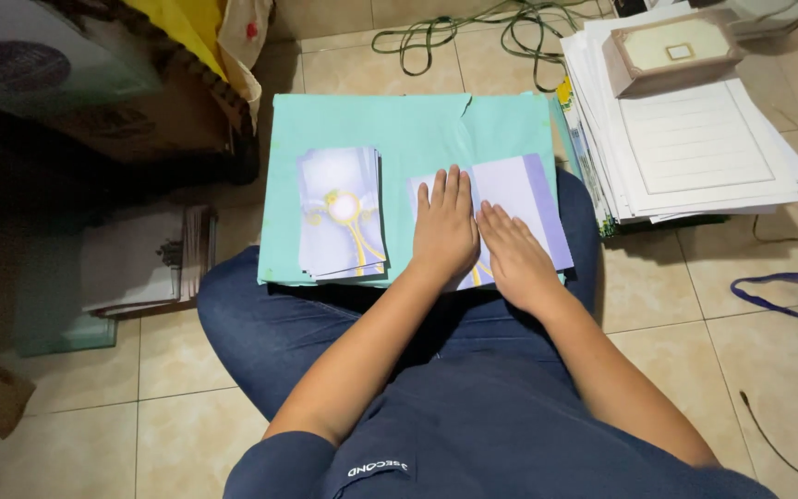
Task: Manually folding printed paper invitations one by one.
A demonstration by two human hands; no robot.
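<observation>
Fingers (445, 189) of our left hand (445, 231) lie flat and close together, palm down, gripping nothing; they press on the lavender card (524, 199) that rests on the teal folder (399, 125) across our lap. Fingers of our right hand (514, 259) are likewise extended and flat, touching the card just beside the left hand, holding nothing.

Position: the card sits on the right half of the folder, its near edge hidden under both palms. A yellow printed line shows between the hands. We cannot tell whether the card is a single folded sheet or two sheets overlapped.

Judgement on the step: this looks like flattening or creasing the card. To do it well we would keep the left palm fixed as an anchor and sweep the right palm outward along the crease, with even pressure and no lifting at the edge. The folder is a soft support over our knees, so pressure should stay moderate; it may flex.

Left of the hands, apart from them: a stack of matching cards (342, 212), face up, with a pale circle and yellow lines, slightly fanned at its near edge.

Farther right, on the tiled floor (658, 296): a tall pile of white ruled sheets (695, 139) with a small box (671, 51) on top.

Farthest: green cable (473, 32) looped on the floor.
</observation>
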